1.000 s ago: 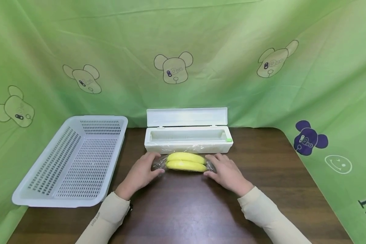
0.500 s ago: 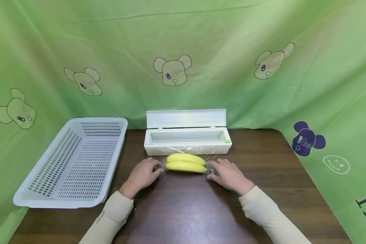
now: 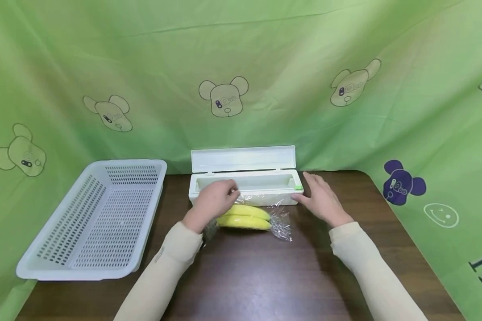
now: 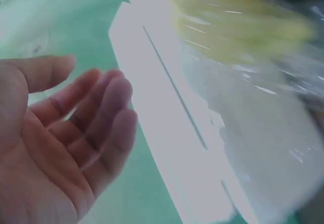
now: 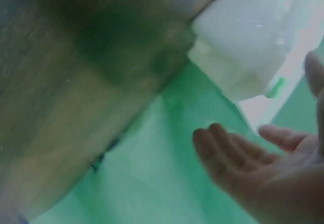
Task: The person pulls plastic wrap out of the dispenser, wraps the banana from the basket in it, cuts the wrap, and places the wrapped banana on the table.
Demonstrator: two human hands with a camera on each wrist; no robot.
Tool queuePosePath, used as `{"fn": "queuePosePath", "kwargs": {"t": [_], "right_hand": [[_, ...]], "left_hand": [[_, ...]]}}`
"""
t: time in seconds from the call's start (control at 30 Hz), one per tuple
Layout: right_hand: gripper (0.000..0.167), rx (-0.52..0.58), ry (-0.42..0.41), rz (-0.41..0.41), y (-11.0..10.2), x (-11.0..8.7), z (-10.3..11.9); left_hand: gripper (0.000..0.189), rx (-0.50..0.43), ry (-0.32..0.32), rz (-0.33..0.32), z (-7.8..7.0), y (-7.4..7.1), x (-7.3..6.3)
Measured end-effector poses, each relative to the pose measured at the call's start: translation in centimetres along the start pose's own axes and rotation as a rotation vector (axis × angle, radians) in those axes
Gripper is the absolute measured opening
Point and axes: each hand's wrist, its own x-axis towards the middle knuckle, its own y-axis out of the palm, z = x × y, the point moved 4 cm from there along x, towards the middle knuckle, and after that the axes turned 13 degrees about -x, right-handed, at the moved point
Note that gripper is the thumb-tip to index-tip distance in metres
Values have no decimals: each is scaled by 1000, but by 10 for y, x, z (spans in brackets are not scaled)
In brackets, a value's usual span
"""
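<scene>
"Two bananas (image 3: 245,222), wrapped, near side of the white box (image 3: 253,181). Changed?"

"We log both hands off the film (image 3: 280,225) ends: left hand (image 3: 213,199) loosely curved, farther now; right hand (image 3: 322,199) spread, box's right end. Bananas sit unheld, we judge."

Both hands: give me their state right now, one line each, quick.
Left hand: open, fingers loosely bent, holding nothing.
Right hand: open, holding nothing, near the right end of the white box.
</scene>
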Motion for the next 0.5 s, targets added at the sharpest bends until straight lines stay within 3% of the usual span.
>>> {"fn": "queuePosePath", "kwargs": {"t": [0.1, 0.23, 0.37, 0.5], "right_hand": [[105, 24, -20, 64, 7, 10, -5], [99, 39, -22, 56, 18, 14, -6], [88, 50, 3, 34, 25, 13, -8], [76, 57, -29, -25, 23, 15, -6]], "left_hand": [[22, -28, 72, 125, -25, 13, 35], [23, -17, 147, 229, -55, 39, 73], [21, 34, 163, 264, -70, 70, 101], [21, 101, 168, 271, -76, 92, 116]]}}
